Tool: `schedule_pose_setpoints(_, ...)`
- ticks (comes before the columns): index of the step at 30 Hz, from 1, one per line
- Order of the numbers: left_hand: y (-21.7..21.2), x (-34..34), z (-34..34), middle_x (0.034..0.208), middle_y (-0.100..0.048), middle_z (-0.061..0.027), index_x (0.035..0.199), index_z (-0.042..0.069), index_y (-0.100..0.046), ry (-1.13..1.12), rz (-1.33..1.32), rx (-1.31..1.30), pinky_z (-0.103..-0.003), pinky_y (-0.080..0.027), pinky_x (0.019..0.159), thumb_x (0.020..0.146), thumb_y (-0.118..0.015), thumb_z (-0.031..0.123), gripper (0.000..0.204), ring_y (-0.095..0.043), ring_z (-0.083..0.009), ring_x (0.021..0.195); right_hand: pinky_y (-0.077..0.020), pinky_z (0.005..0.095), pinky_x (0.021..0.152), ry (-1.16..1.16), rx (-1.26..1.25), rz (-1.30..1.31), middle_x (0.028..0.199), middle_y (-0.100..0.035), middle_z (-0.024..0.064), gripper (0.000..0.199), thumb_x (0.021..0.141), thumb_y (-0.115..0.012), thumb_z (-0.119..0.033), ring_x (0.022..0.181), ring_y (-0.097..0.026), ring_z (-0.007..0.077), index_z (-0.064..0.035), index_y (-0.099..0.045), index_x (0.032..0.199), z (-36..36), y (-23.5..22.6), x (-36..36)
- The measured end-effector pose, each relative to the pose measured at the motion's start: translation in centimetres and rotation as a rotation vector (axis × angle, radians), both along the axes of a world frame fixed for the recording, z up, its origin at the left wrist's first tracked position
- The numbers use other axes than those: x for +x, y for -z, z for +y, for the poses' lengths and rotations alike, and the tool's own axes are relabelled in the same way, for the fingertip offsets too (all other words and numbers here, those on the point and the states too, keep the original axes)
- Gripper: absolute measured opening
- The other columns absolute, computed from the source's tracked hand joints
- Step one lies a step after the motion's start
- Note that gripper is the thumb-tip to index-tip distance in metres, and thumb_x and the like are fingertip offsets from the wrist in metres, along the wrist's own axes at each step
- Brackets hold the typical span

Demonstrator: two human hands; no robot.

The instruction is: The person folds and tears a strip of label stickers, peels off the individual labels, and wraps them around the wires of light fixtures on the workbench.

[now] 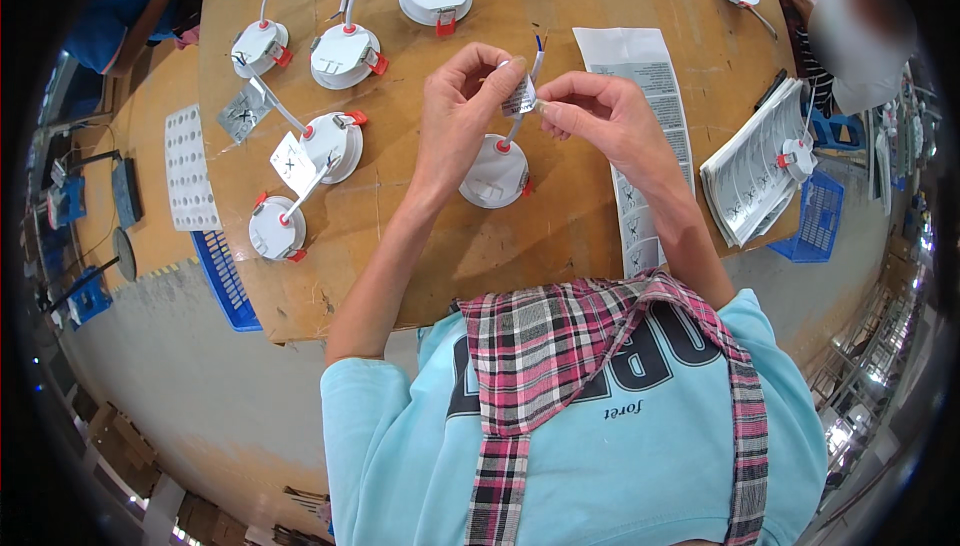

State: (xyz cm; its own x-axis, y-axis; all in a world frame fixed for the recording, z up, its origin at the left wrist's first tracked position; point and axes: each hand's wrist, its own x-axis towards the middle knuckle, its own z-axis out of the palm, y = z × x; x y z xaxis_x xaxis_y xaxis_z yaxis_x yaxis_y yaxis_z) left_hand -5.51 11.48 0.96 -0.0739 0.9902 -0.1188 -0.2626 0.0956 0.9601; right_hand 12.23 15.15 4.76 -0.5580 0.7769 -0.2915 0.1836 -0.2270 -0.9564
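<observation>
A small printed label [521,97] is wrapped or folded at the white cable [539,67] of a round white downlight [494,178], which lies on the table just below my hands. My left hand [465,96] is closed, pinching the label between thumb and forefinger. At the label's other edge my right hand [612,118] is closed too, thumb and forefinger pressed together there. Bare blue and brown wire ends stick up from the cable above the label. A red spring clip shows at the downlight's lower right.
On the wooden table [400,236], several more downlights [335,146] with tagged cables stand left and behind. A label sheet [650,96] lies at my right, beside a stack of sheets [755,166]. Blue baskets [815,216] flank the table. Other people sit at the far corners.
</observation>
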Motion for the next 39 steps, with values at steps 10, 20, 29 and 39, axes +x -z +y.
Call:
schedule_pose_setpoints(10, 0.5, -0.1, 0.1, 0.084, -0.063, -0.0001, 0.090, 0.003, -0.062, 0.015, -0.066, -0.015, -0.023, -0.042, 0.072, 0.093, -0.060, 0.020, 0.017, -0.054, -0.0060, 0.076, -0.0501, 0.0238, 0.077, -0.006, -0.009, 0.027, 0.089, -0.067, 0.0063, 0.023, 0.087, -0.065, -0.012, 0.083, -0.062, 0.0109, 0.0037, -0.067, 0.104, 0.0, -0.1, 0.1)
schedule_pose_setpoints(20, 0.4, -0.1, 0.2, 0.083, -0.062, 0.0001, 0.090, 0.003, -0.063, 0.042, -0.086, -0.032, -0.023, -0.042, 0.072, 0.093, -0.060, 0.020, 0.018, -0.054, -0.0057, 0.076, -0.0510, 0.0240, 0.077, 0.000, -0.008, 0.024, 0.087, -0.068, 0.0071, 0.021, 0.087, -0.064, -0.011, 0.082, -0.064, 0.0112, 0.0037, -0.067, 0.101, 0.1, -0.1, 0.0)
schedule_pose_setpoints(29, -0.1, 0.8, 0.1, 0.097, -0.061, -0.0048, 0.099, -0.001, -0.062, -0.306, 0.307, 0.153, -0.027, -0.045, 0.078, 0.091, -0.063, 0.018, 0.020, -0.056, -0.0119, 0.087, -0.0512, 0.0237, 0.073, 0.055, 0.051, 0.005, 0.084, -0.068, 0.0064, 0.019, 0.086, -0.064, -0.011, 0.079, -0.064, 0.0114, 0.0033, -0.069, 0.098, -0.2, -0.2, -0.5)
schedule_pose_setpoints(39, -2.2, 1.0, -3.3, 0.082, -0.063, -0.0034, 0.086, 0.009, -0.068, -0.341, 1.078, 0.538, -0.033, -0.046, 0.065, 0.072, -0.076, 0.008, 0.016, -0.061, -0.0205, 0.072, -0.0500, 0.0226, 0.067, 0.139, 0.132, -0.065, 0.080, -0.070, 0.0067, 0.015, 0.085, -0.064, -0.009, 0.072, -0.064, 0.0104, 0.0022, -0.070, 0.093, -1.1, -0.7, -1.5)
